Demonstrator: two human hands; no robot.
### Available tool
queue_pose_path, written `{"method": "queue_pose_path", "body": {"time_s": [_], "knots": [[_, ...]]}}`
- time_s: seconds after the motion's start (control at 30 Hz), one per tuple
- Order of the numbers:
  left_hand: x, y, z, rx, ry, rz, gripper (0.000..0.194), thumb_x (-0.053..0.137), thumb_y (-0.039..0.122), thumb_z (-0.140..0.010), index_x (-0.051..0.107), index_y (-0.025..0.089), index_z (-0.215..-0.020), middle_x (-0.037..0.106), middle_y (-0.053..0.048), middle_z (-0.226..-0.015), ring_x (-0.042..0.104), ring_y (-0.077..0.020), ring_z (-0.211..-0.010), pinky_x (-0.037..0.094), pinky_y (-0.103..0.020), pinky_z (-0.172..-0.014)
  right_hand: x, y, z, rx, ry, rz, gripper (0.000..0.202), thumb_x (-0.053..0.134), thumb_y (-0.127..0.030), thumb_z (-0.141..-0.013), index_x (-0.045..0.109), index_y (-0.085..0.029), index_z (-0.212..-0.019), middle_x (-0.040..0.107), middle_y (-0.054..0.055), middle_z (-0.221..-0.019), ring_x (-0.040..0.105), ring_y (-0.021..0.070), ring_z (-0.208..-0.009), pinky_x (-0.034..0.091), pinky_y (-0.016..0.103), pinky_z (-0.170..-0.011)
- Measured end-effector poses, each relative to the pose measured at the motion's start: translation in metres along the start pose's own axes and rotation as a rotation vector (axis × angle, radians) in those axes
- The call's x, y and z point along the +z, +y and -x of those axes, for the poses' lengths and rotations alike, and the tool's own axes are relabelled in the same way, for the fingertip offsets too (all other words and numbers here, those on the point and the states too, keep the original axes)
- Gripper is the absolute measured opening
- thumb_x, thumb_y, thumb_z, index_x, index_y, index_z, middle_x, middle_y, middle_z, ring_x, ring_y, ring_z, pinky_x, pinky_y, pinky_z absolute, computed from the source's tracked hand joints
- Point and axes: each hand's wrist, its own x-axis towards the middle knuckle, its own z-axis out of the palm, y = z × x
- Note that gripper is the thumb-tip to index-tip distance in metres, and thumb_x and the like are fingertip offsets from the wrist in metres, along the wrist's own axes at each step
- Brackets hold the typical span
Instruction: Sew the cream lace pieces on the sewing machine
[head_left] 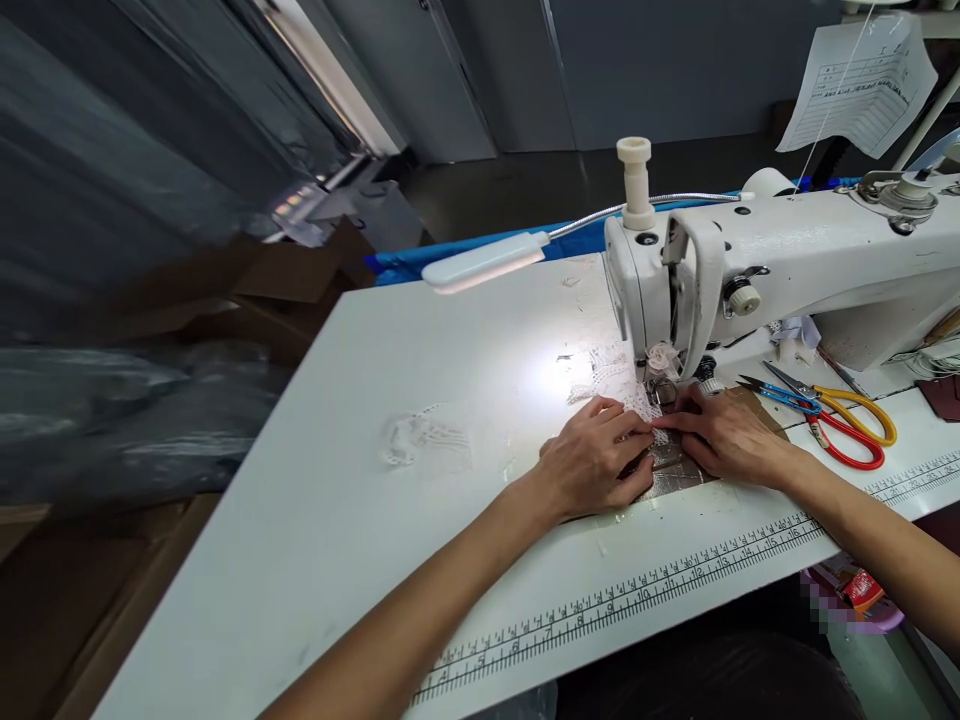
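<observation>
White lace lies under the needle area of a white sewing machine, spread to the left of the presser foot. Bent and pressed together, the fingers of my left hand hold the lace down just in front of the foot; its thumb rests lower, by the metal plate. On the other side, my right hand is closed at the lace edge, its index finger pointing left. My fingers cover the strip between the hands, so its exact edge is hidden.
Blue-handled snips, red-handled scissors and yellow-handled scissors lie right of my right hand. Another lace piece is on the white table. A lamp overhangs it. A ruler strip follows the front edge.
</observation>
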Motion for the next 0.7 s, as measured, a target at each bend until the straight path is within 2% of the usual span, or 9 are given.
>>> {"method": "queue_pose_path", "body": {"time_s": [0.17, 0.37, 0.53, 0.7], "knots": [[-0.0003, -0.0023, 0.0026, -0.016, -0.034, 0.007, 0.020, 0.052, 0.021, -0.089, 0.072, 0.017, -0.091, 0.073, -0.007, -0.091, 0.066, -0.0189, -0.076, 0.056, -0.042, -0.080, 0.0028, -0.0037, -0.0027, 0.033, -0.007, -0.016, 0.038, 0.047, -0.018, -0.094, 0.066, -0.022, -0.127, 0.062, 0.013, -0.105, 0.055, 0.0209, -0.087, 0.047, 0.036, -0.077], [0.0009, -0.0039, 0.0019, -0.031, -0.043, -0.034, 0.018, 0.052, 0.021, -0.090, 0.070, 0.016, -0.092, 0.072, -0.007, -0.088, 0.066, -0.0192, -0.076, 0.055, -0.042, -0.082, 0.0030, -0.0064, -0.0060, 0.067, -0.019, 0.079, 0.040, 0.044, -0.022, -0.096, 0.063, -0.023, -0.131, 0.063, 0.012, -0.103, 0.053, 0.0183, -0.078, 0.045, 0.031, -0.069], [0.0019, -0.0047, 0.0021, -0.022, -0.041, -0.060, 0.020, 0.052, 0.023, -0.090, 0.069, 0.014, -0.095, 0.072, -0.008, -0.096, 0.068, -0.0208, -0.082, 0.055, -0.043, -0.085, 0.0019, -0.0036, -0.0027, 0.007, -0.014, 0.054, 0.038, 0.045, -0.021, -0.095, 0.065, -0.023, -0.127, 0.064, 0.012, -0.107, 0.057, 0.0194, -0.084, 0.048, 0.035, -0.076], [0.0027, -0.0070, 0.0029, -0.043, -0.074, -0.076, 0.022, 0.052, 0.025, -0.090, 0.070, 0.015, -0.100, 0.072, -0.009, -0.100, 0.067, -0.0219, -0.084, 0.055, -0.044, -0.085, 0.0018, -0.0049, -0.0037, -0.012, -0.015, 0.057, 0.039, 0.042, -0.020, -0.094, 0.065, -0.020, -0.127, 0.063, 0.014, -0.111, 0.057, 0.0206, -0.083, 0.050, 0.037, -0.073]]}}
